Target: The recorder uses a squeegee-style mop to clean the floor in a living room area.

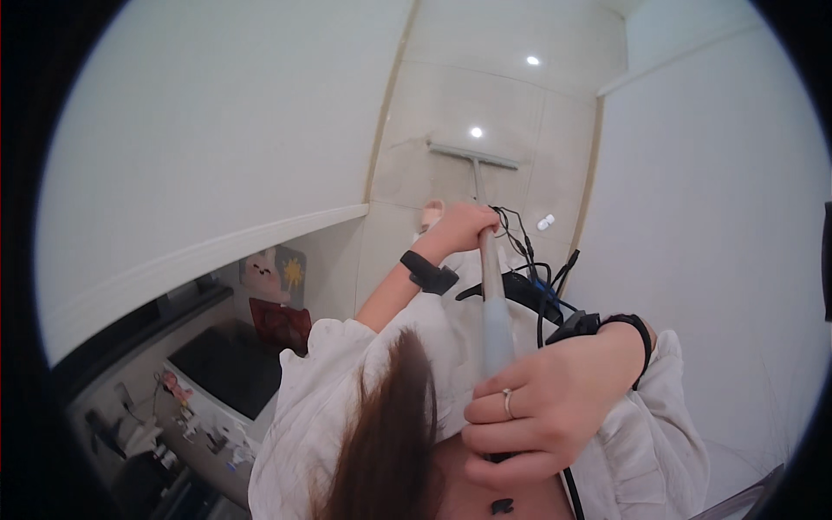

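A floor squeegee [497,299] with a pale, long handle runs from near my chest down and away to the tiled floor. Its wide, thin grey head [474,156] lies across the tiles ahead of me. My left hand [468,229] is wrapped round the handle partway down, with a black band on that wrist. Closer to me, my right hand [537,403] grips the upper end, a ring on one finger. The handle's very top is hidden behind the right hand's fingers.
White walls [243,95] stand on both sides of a narrow tiled floor [416,178]. A small white object [545,223] lies on the tiles, right of the handle. Black cables [524,247] hang between me and the floor. At lower left is a desk with a dark screen [230,366].
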A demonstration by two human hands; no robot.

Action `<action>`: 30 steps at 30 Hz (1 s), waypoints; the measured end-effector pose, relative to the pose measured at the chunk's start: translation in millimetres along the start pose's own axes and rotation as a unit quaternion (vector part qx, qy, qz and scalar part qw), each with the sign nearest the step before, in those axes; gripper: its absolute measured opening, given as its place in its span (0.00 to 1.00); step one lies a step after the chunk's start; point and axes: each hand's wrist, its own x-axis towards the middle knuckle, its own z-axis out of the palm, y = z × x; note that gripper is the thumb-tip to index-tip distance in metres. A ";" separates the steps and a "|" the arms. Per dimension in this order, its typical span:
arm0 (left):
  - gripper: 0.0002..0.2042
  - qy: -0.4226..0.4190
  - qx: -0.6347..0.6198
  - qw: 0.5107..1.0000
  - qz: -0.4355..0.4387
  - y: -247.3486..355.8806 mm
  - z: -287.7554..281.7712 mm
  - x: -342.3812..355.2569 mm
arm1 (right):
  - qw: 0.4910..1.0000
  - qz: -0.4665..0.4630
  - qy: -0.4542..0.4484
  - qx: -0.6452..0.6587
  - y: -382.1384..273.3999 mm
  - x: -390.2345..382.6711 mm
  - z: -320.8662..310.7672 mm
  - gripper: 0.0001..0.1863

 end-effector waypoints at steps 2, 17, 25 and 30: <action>0.06 -0.019 0.018 1.000 -0.004 -0.7 -6.5 7.2 | 0.999 -0.003 -0.035 0.012 0.7 4.8 -20.8 0.08; 0.04 0.031 0.035 0.998 0.037 -63.4 60.0 7.6 | 0.997 0.054 -0.045 -0.034 10.2 -52.8 33.1 0.05; 0.06 0.140 0.020 0.990 0.019 -127.6 65.3 28.1 | 0.988 0.125 0.015 -0.087 50.1 -87.3 82.1 0.07; 0.06 0.187 0.046 0.981 0.011 -162.3 69.4 38.4 | 0.971 0.200 0.084 -0.099 80.0 -104.3 98.7 0.11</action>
